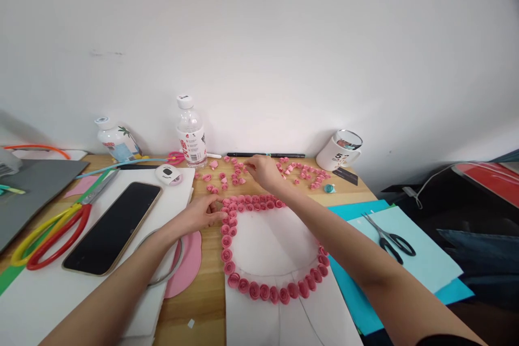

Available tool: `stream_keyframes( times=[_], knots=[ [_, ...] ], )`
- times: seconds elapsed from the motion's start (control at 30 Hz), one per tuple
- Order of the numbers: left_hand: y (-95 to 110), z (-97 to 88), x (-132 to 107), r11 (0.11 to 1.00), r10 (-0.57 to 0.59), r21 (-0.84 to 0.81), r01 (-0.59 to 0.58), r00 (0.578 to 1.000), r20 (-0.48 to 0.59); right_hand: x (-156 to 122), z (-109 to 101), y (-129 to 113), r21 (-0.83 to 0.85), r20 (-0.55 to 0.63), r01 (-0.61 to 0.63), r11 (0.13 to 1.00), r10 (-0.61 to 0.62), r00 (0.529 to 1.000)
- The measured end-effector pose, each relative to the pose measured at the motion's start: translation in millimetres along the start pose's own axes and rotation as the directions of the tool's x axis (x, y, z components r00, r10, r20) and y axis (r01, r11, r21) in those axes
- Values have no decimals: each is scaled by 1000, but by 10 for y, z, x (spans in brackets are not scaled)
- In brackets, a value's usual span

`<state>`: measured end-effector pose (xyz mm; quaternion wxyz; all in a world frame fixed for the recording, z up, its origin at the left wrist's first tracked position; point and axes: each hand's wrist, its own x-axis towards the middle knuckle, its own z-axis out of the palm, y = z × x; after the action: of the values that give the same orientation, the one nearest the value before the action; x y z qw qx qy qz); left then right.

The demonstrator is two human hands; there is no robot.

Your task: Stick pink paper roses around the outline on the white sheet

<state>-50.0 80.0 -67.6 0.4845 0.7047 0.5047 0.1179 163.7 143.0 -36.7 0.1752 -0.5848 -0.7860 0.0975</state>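
Note:
A white sheet of paper (263, 243) with pencil lines lies in front of me. Rolled pink paper roses (254, 290) border a rounded shape on it, doubled up along the top and upper left. My left hand (201, 213) rests at the upper left corner, fingers slightly apart and touching the border roses. Beyond the sheet, my right hand (263, 173) reaches into several small loose paper roses (235, 175). Its fingertips are pinched together at one small pink rose, partly hidden by the fingers. The right forearm covers the right part of the border.
On the left lie a phone (113, 230), red-and-yellow scissors (77, 211) and a pink paper piece (188, 265). A bottle (192, 138), black pen (265, 155) and mug (338, 151) line the wall. Black-handled scissors (389, 238) rest on blue paper (352, 281) at right.

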Motion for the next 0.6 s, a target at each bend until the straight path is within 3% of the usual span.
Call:
stream_keyframes(
  times=[0.23, 0.43, 0.6],
  knots=[
    [71, -25, -57, 999, -22, -29, 23, 999, 24, 603, 147, -6, 12, 108, -139, 990, 137, 985],
    [47, -23, -46, 1000, -7, 25, 6, 1000, 3, 678, 40, 35, -32, 300, -189, 981, 190, 935],
    [45, -23, -47, 999, -9, 32, 9, 1000, 2, 694, 35, 65, -58, 310, -133, 989, 144, 940]
  ],
)
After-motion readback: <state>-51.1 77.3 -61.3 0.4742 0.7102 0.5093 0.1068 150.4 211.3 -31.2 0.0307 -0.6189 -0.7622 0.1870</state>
